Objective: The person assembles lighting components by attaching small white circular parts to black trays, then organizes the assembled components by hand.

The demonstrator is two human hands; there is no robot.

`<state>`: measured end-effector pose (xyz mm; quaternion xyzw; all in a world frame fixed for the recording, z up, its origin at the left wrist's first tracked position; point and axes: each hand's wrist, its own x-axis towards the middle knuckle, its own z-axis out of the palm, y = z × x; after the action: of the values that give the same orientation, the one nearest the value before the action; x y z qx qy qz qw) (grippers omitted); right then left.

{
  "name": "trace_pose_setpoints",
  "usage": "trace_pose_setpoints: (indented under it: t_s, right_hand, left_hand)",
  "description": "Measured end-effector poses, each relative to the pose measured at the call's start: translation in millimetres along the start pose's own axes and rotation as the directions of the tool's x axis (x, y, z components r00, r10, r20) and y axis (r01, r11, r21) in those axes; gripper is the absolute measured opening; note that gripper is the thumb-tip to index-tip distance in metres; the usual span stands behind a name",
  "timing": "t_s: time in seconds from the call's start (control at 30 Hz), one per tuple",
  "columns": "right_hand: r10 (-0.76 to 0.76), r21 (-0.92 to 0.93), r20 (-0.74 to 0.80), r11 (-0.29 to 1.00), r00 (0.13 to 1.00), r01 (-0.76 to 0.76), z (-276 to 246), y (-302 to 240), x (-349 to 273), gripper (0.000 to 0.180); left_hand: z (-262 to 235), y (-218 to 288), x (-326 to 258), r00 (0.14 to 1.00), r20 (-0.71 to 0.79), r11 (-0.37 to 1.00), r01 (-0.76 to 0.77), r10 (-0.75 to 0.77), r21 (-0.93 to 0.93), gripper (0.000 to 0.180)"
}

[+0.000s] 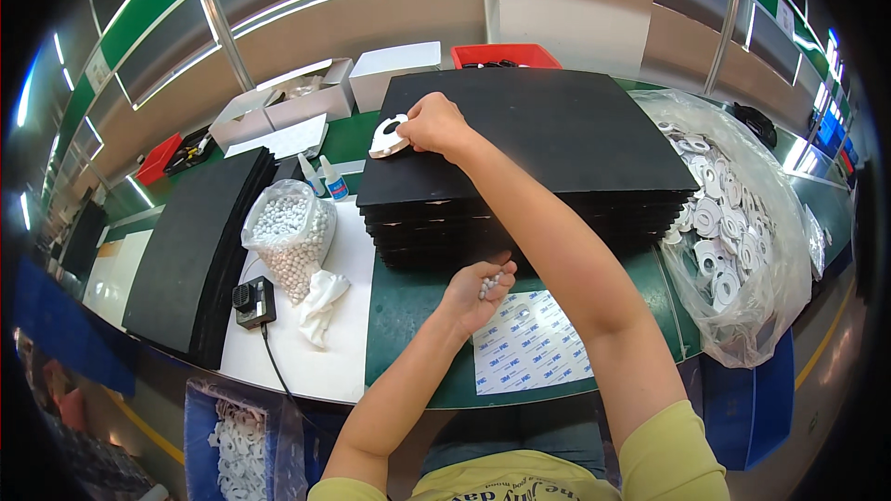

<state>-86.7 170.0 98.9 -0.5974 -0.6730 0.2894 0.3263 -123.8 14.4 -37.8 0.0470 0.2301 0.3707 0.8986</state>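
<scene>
My right hand [436,125] reaches across to the far left corner of a tall stack of black sheets [548,134]. Its fingers are pinched at the right edge of a white plastic part [386,139] with a dark round opening, lying on the top sheet. Whether a ball is also between those fingertips is hidden. Close to the stack's front side, my left hand [475,297] is cupped palm up, holding several small white balls [490,286]. A clear bag of similar balls [292,227] stands left of the stack, beside two small glue bottles [332,178].
A large clear bag of white ring-shaped parts [719,223] lies to the right. Printed backing paper [529,353] is at the front edge. Further left are a small black device [253,303] with a cable and more black sheets [190,260]. White boxes [394,74] and a red bin [506,56] stand behind.
</scene>
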Motion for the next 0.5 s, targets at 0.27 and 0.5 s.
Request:
trace_pose_setpoints:
  t_s: [0.27, 0.5]
  right_hand:
    - [-0.355, -0.003, -0.273, 0.930, 0.894, 0.368, -49.2, 45.7, -48.9, 0.028]
    - [-0.592, -0.366, -0.700, 0.777, 0.400, 0.512, -200.0, 170.8, -196.9, 0.013]
  left_hand:
    - [9.5, -18.6, 20.6, 0.995, -0.089, 0.981, -0.027, 0.045, 0.193, 0.025]
    - [32.6, -68.3, 50.4, 0.993, 0.069, 0.979, -0.102, 0.091, 0.176, 0.025]
